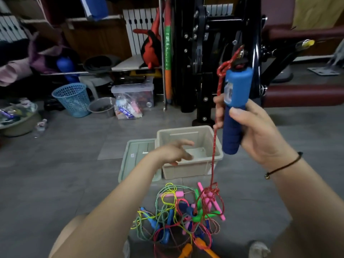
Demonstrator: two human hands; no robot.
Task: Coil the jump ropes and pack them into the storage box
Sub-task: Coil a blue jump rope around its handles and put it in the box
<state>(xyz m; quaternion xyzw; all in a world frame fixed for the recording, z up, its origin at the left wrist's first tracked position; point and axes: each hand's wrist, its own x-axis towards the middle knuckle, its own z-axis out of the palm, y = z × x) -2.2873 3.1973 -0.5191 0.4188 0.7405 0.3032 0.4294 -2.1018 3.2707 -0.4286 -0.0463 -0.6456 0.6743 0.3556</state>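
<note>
1. R hand (260,131) raised at right, fingers clamped round blue jump-rope handle (235,110), held upright; lighter blue top section, darker foam grip below.
2. Red rope (214,146) knotted at handle top, drops past the near-right corner of the storage box (189,168) down into the rope pile (182,215). Rope looks slack in its lowest stretch, tangled where it meets the pile.
3. L hand (175,151) over the box's near-left rim, fingers spread apart, holding nothing. Slightly blurred.
4. Box: beige plastic, open, interior bare as far as visible. Lid (134,161) lies flat on floor touching box's left side.
5. Pile: tangled ropes w/ yellow, green, red cords + pink, blue, green, orange handles, on floor just near of box, between the two forearms.
6. Room to move: bare floor (65,174) left of lid & right of box. Far side tighter: black exercise machine frame (204,62) stands near box's far-right.
7. Surface: grey tile floor. Far left clutter: blue mesh waste basket (71,99), clear lidded bin (133,95), grey bowl (101,107).
8. Black cord bracelet (283,165) on R wrist.
</note>
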